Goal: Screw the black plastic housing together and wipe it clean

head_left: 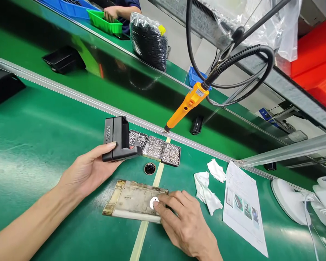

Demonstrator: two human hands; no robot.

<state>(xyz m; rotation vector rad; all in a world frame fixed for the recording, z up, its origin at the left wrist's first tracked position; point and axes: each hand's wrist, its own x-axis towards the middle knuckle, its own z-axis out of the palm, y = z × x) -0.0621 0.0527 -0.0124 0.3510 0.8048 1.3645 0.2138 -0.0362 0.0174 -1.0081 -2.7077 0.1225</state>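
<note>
Left hand (89, 170) grasps a black case (116, 139) by its near end, thumb on the lettered side, raised over the left-middle of the green table (51, 145). Right hand (183, 219) has thumb and forefinger at the right edge of a white disc (151, 205), over a stained pad (130, 199); cannot tell whether they pinch it or only press.

Case looks like stiff plastic, probably light, maybe slick on its smooth faces; best hold seems the blocky body, not the narrow curved arm. Disc looks thin and likely bends or creases; rim hold suits it.

Edges: three trays (171, 165) of small metal parts just beyond the case, a metal rail (70, 96) behind. Orange screwdriver (186, 107) hangs on the far side. White cloths (206, 192) and paper sheet (241, 221) bound the right. Widest open room: left.
</note>
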